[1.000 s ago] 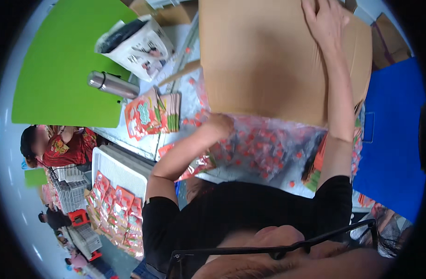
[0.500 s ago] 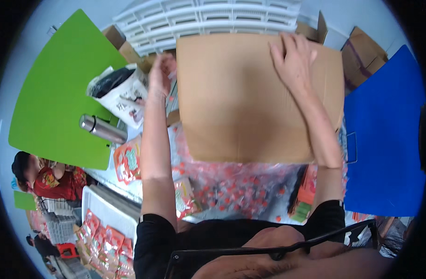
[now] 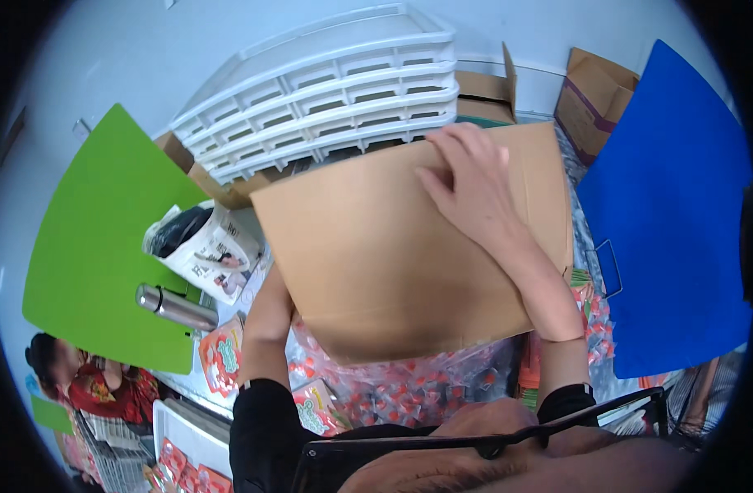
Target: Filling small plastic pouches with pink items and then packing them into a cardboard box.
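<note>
A large brown cardboard box (image 3: 393, 255) fills the middle, one broad panel facing me and tilted. My right hand (image 3: 475, 185) is closed over its far edge, fingers bent over the rim and palm against the panel. From the left, my left forearm (image 3: 264, 324) reaches in behind the box, which hides that hand. Under the near edge lie many small clear-wrapped pieces with red parts (image 3: 426, 390) in plastic. Flat red-and-white packets rest by my left arm, one packet (image 3: 221, 357) outside it and another packet (image 3: 319, 407) nearer my body.
Stacked white trays (image 3: 327, 90) stand at the back. On the left are a green board (image 3: 105, 246), a white bag (image 3: 220, 255) and a steel flask (image 3: 177, 307). A blue board (image 3: 668, 222) and an open carton (image 3: 594, 107) are at right. Another person (image 3: 109, 386) works far left.
The box has shifted left and toward me and turned, its left side now lower. My left hand has gone from beside it to behind it. My right hand stays on its far edge.
</note>
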### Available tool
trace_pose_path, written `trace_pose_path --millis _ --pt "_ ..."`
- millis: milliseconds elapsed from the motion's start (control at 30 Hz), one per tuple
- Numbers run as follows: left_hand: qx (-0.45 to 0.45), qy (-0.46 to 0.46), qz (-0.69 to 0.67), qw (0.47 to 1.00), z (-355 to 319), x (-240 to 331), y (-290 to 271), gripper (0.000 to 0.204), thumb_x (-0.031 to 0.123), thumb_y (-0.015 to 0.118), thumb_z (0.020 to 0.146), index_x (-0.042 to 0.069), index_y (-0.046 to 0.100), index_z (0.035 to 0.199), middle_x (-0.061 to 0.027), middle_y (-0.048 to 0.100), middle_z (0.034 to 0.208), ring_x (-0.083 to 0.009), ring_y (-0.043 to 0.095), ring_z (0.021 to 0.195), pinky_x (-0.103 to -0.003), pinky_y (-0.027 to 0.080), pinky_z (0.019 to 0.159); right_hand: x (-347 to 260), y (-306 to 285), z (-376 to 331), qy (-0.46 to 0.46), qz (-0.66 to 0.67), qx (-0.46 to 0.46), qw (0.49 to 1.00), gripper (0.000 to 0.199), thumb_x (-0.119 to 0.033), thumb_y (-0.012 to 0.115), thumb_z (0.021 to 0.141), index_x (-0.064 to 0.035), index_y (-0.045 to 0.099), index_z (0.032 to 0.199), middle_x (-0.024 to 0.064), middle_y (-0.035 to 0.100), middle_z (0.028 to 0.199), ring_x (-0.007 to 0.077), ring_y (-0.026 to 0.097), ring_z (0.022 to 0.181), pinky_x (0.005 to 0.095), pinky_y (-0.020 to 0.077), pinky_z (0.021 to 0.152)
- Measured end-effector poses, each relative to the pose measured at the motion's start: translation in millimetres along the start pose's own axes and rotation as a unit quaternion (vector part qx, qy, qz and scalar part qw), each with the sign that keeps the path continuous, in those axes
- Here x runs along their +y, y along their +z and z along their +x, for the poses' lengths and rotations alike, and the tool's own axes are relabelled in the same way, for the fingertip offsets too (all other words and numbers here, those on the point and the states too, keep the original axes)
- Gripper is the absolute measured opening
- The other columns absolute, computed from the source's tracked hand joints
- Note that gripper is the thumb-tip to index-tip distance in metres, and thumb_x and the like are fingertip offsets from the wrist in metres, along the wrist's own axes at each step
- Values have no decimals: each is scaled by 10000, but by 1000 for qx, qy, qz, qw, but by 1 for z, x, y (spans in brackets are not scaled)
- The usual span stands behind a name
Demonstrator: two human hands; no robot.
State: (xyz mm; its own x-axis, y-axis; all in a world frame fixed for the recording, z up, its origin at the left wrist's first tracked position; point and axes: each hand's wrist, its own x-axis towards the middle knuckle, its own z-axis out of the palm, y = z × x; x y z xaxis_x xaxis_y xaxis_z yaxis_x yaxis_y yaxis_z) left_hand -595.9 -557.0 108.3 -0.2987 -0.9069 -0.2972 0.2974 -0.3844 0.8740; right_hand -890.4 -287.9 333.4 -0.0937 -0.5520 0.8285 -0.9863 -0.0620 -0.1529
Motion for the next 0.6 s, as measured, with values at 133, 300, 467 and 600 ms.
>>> trace_pose_path --millis 133,300,467,600 --pt "12 13 2 1000 -9 -11 -4 566 589 553 1015 96 622 1284 -66 672 1178 -193 644 1060 -381 530 881 74 -79 -14 226 -3 120 967 630 -342 736 913 -8 557 1416 203 564 1407 390 515 1327 482 385 1122" --pt "29 31 6 999 -23 -9 -19 566 579 558 1015 92 611 1299 -71 667 1194 -196 641 1073 -383 528 892 117 -99 -167 373 299 -172 861 790 -470 563 1042 59 331 1582 229 379 1627 313 313 1536 391 257 1239" --pt "29 34 13 999 -29 -19 -19 566 568 563 1015 89 600 1314 -75 661 1210 -199 638 1085 -385 526 902 88 -94 -239 547 402 -61 732 783 -548 591 1020 67 460 1486 181 546 1465 259 518 1345 380 386 1140" --pt "30 44 17 998 -38 -18 -23 567 560 567 1016 86 591 1327 -79 657 1222 -201 635 1095 -386 525 911 87 -73 -254 521 363 16 772 753 -552 616 1009 58 501 1435 140 617 1346 228 586 1222 367 452 1051"
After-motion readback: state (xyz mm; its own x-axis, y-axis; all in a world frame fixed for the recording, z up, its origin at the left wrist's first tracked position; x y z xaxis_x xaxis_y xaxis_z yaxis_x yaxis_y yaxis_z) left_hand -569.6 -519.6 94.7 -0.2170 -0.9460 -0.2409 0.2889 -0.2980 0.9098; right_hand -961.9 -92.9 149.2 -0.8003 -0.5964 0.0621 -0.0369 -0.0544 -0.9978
